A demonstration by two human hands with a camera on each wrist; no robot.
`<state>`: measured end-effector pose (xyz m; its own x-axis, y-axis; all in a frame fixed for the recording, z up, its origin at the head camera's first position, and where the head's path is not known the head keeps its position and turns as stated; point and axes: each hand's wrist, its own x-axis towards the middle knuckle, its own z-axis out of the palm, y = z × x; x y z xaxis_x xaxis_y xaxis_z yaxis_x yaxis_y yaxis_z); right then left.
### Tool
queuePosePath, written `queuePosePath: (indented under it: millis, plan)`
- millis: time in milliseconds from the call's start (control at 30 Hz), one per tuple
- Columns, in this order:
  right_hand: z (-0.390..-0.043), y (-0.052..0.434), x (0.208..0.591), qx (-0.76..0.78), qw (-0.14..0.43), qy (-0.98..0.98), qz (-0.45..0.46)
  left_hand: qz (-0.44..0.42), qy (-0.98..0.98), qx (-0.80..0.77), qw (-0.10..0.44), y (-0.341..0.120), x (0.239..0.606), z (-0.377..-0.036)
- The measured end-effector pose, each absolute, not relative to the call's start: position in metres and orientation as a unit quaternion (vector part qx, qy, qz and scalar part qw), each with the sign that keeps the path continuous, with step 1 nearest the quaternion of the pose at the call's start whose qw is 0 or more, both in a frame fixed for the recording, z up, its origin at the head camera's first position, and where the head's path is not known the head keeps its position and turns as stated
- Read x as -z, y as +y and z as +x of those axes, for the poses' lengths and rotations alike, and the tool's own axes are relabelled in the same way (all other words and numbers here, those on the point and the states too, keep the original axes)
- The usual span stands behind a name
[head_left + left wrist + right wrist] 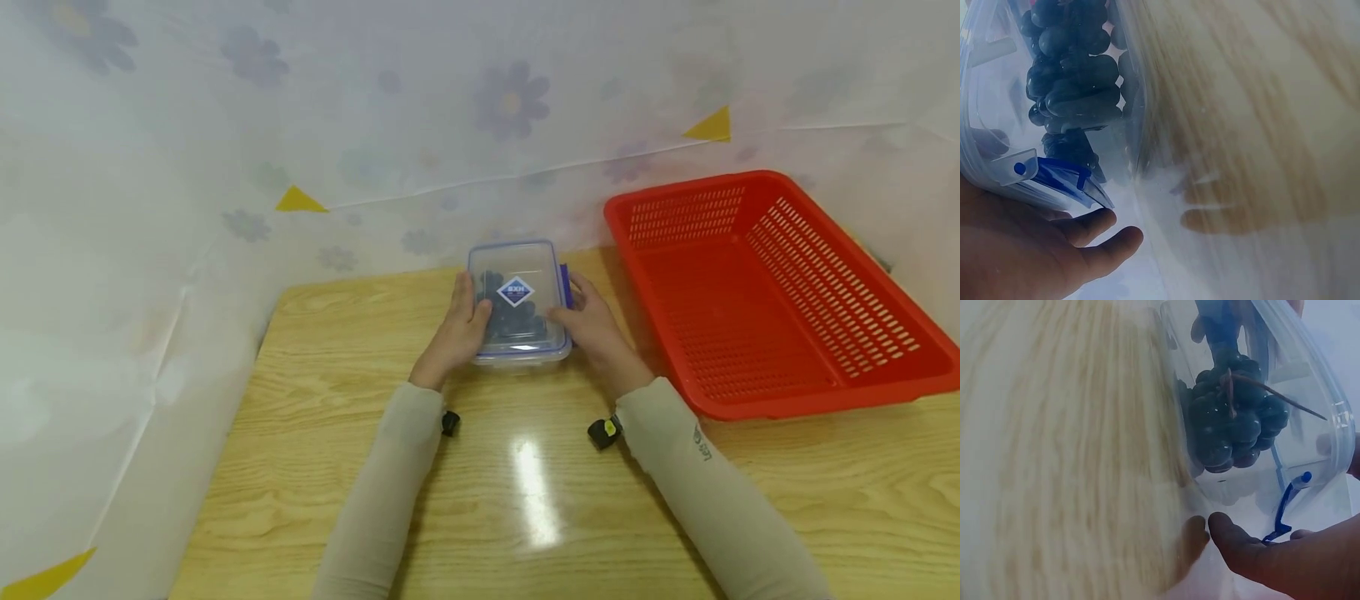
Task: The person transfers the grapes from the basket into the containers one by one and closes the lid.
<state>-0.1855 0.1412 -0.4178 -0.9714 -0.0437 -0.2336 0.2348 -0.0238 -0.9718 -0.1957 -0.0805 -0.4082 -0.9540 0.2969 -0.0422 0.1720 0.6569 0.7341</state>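
Container [517,302] of grapes [1230,428] between left hand [461,327] and right hand [592,323], both gripping

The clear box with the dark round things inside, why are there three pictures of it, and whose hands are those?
They are a person's two bare hands. One camera sits on the head and looks down at the wooden table; one sits on each wrist, very close up. The left hand and right hand hold the sides of the clear box, lid on. Inside lies a bunch of dark grapes. A blue clip shows by the left hand. An empty red basket stands beside the box.
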Motion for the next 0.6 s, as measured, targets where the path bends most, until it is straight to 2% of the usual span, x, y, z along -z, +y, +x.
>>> queuePosePath:
  millis: [333, 600]
  plan:
    - [-0.180, 0.136, 0.410, 0.623, 0.046, 0.779, 0.047, 0.127, 0.907, -0.393, 0.080, -0.080, 0.407, -0.194]
    - [-0.181, 0.134, 0.406, 0.618, 0.054, 0.784, 0.008, 0.130, 0.908, -0.388, 0.083, -0.079, 0.405, -0.194]
